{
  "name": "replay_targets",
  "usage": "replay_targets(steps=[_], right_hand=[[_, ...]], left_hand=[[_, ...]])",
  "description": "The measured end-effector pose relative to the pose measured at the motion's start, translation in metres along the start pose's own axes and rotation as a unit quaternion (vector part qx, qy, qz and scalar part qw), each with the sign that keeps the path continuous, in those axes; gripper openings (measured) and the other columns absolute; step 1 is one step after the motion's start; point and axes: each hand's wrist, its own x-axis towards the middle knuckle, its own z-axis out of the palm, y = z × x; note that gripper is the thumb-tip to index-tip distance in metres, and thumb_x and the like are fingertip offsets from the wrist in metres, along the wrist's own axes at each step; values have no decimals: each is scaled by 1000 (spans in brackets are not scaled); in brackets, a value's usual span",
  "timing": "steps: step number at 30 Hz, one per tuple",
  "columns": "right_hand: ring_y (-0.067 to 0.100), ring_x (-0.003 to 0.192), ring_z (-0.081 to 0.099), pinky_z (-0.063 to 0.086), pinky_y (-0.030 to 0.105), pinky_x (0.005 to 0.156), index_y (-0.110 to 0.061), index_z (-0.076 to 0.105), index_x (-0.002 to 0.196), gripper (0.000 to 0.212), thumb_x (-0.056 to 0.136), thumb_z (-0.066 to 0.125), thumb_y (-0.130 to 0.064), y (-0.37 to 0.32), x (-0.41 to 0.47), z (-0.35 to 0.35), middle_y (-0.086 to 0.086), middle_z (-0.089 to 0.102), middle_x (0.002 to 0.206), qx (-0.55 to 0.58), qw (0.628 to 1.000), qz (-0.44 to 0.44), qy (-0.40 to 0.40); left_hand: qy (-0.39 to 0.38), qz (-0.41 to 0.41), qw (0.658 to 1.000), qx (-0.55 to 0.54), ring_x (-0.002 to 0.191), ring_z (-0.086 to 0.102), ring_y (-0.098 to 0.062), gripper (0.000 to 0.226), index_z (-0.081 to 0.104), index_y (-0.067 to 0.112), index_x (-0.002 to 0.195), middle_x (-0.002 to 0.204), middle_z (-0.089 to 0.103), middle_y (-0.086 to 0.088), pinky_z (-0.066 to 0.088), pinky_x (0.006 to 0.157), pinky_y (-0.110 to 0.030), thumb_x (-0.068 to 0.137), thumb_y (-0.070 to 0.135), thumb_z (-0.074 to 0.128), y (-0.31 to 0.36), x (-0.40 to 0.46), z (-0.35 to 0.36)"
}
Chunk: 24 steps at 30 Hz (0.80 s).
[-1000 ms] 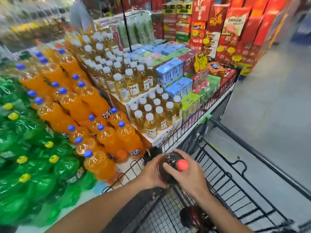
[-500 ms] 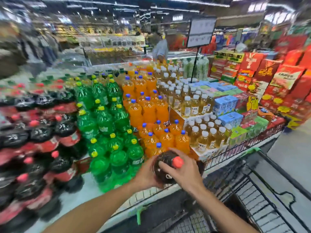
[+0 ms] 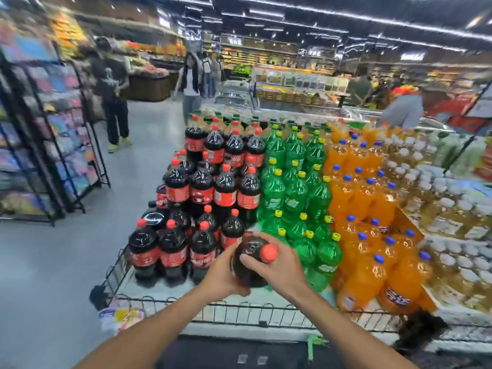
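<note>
I hold a large dark cola bottle [image 3: 250, 259] with a red cap in both hands, above the front of a store display. My left hand [image 3: 222, 274] grips its left side and underside. My right hand [image 3: 277, 267] grips its shoulder, fingers curled just below the cap. The bottle hangs right in front of the stacked cola bottles [image 3: 202, 193] and beside the green soda bottles [image 3: 292, 193].
Orange soda bottles [image 3: 367, 209] and pale bottles with white caps [image 3: 447, 209] fill the display to the right. A low wire fence [image 3: 239, 310] edges the display's front. A black rack [image 3: 53, 134] stands at the left. Shoppers [image 3: 190, 83] stand in the aisle beyond.
My view has swung left, from the shopping cart and orange bottles to the cola stack. Both hands have carried the bottle out of the cart area to the display's front.
</note>
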Motion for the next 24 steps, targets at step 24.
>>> replay_targets(steps=[24], right_hand=[[-5,104,68,55,27,97,-42,71,122,71,55,80,-64,86,135,71,-22,75,112,27,997,59,-40]], left_hand=[[21,-130,991,15,110,63,-5,102,49,32,128,124,64,7,55,91,-26,39,5,93,-96,111,-6]])
